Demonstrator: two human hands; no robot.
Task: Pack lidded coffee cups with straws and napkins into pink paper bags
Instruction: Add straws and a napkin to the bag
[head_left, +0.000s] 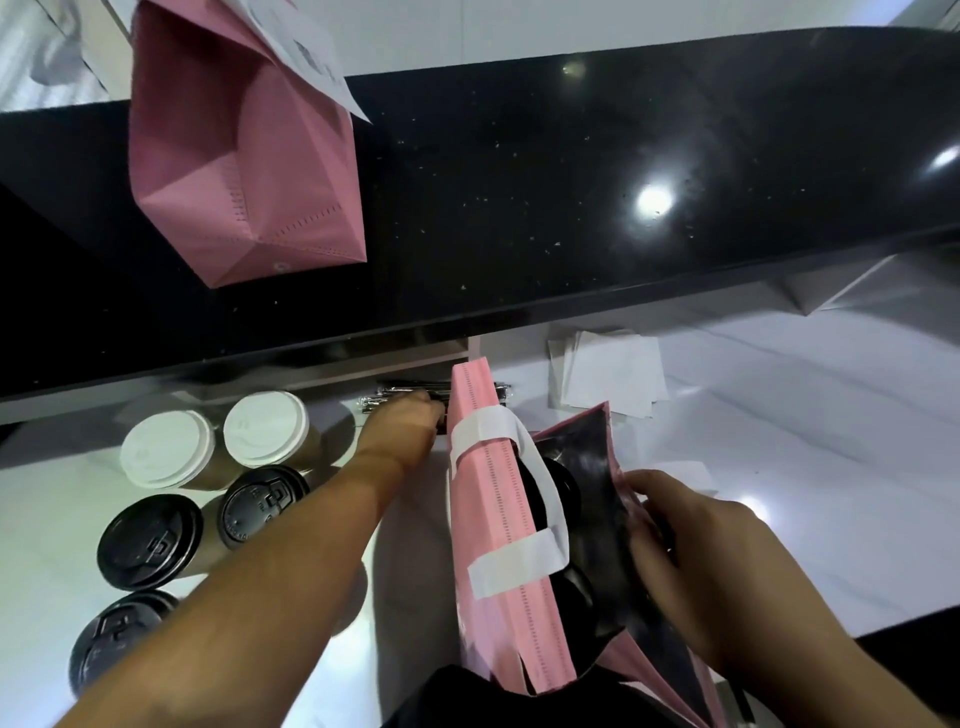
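While the right hand pinches the pink bag open, black-lidded cups sit inside.

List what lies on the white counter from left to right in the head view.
Lidded cups → left hand on the straws → open pink bag → right hand, with napkins behind it.

Hidden and cut-off parts
Left hand fingertips hide among the straws; bag bottom is cut off; its contents too dark to tell
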